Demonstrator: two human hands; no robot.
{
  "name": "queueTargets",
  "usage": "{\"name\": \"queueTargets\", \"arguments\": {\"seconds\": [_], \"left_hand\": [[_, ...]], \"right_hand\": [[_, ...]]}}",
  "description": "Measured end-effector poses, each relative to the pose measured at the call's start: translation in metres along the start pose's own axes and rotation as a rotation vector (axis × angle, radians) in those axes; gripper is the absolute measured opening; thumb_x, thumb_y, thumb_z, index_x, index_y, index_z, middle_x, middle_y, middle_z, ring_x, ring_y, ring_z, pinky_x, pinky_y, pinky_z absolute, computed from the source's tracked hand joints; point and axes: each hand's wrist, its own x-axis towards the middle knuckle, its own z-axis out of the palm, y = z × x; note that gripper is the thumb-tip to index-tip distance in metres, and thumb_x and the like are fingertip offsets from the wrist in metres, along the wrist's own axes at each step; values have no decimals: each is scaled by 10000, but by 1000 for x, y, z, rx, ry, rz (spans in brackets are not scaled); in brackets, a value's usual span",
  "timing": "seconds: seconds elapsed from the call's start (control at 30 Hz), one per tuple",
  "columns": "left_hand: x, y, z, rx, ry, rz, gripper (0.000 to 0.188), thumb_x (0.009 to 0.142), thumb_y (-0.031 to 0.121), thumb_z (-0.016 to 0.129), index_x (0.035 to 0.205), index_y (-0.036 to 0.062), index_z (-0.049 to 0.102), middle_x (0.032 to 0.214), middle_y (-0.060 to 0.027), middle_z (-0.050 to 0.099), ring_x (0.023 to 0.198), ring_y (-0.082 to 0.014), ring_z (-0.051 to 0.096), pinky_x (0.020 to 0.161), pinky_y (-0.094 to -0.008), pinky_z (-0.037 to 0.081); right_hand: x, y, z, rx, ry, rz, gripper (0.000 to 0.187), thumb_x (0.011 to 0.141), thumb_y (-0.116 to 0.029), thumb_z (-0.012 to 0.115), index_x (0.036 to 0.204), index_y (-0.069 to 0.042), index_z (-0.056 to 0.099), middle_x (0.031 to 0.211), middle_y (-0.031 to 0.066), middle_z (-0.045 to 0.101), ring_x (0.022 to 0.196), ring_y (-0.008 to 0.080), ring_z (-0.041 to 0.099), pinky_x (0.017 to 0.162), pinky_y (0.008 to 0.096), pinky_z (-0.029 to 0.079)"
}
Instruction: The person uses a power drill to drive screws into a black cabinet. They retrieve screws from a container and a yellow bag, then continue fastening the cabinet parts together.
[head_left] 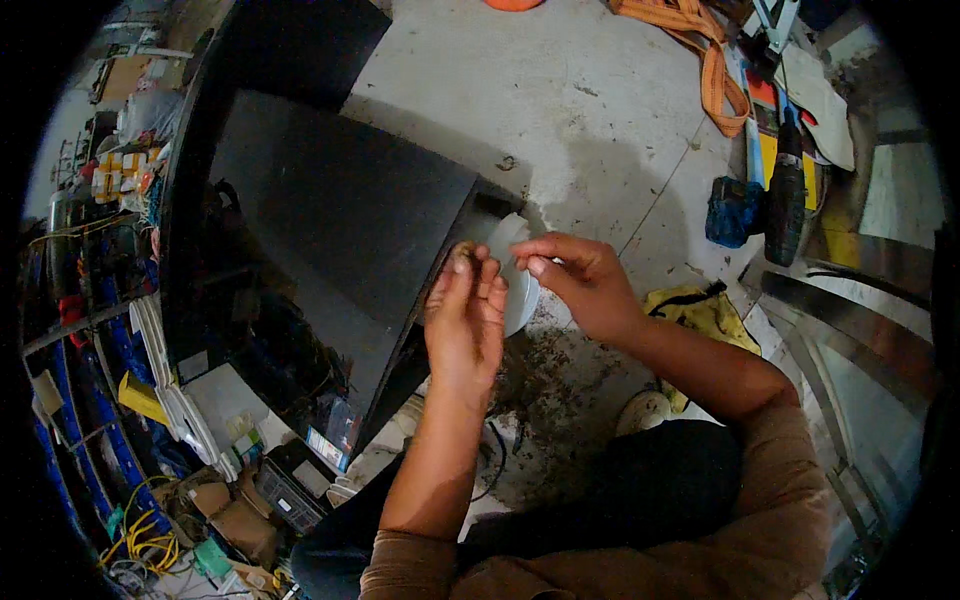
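Fingertip work above a littered floor (460,70)

Left hand (466,300) curled, right hand (585,285) pinched; whether either grips anything, I cannot tell. Just beyond, a translucent white plastic piece (521,300) shows at the right edge of the black cabinet (340,200). A loose pinch could lose anything small among the debris (560,375).

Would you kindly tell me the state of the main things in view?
Left hand: raised, fingers bent
Right hand: thumb and index finger close together
Pale curved piece: partly hidden
Drill: lying down, not held
Orange strap: loosely folded
Yellow cloth item: crumpled
Yellow cable: tangled
Floor: strewn with debris
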Motion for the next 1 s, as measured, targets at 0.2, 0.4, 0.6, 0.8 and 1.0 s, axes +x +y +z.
{"name": "queueTargets", "arguments": {"seconds": [0.2,0.4,0.6,0.8,1.0], "left_hand": [[20,4,-2,-686,-213,-309,268,921,142,477,1124,-31,511,1129,-135,565,1092,-243,518,962,-376,419],[41,-4,-1,-833,-608,-285,276,886,116,470,1103,-48,516,1090,-163,553,1051,-271,514,971,-370,403],[48,2,-6,-765,-548,-337,264,865,116,490,1061,-59,514,1032,-160,533,1003,-266,512,915,-351,456],[47,4,-8,-753,-541,-402,287,867,151,501,1075,-44,527,1063,-142,533,1006,-249,510,894,-337,463],[49,4,-13,-747,-504,-423,302,849,178,544,1081,-15,541,1022,-109,538,1034,-234,481,897,-335,415]], "right_hand": [[7,-23,23,-543,67,-521,345,823,-93,557,1159,-17,560,1061,149,543,901,275,567,792,342,458],[14,-25,30,-717,0,-592,406,788,-121,577,1181,-26,541,1095,153,510,992,303,527,840,383,443],[15,-25,32,-888,-6,-629,435,779,-123,596,1198,-25,529,1115,154,497,1015,303,522,851,375,443],[14,-21,29,-910,15,-652,481,763,-146,620,1219,-37,514,1125,157,489,1029,311,514,856,370,440],[11,-33,25,-860,-46,-581,462,770,-160,626,1207,-54,521,1156,152,476,1064,313,502,887,392,436]]}}
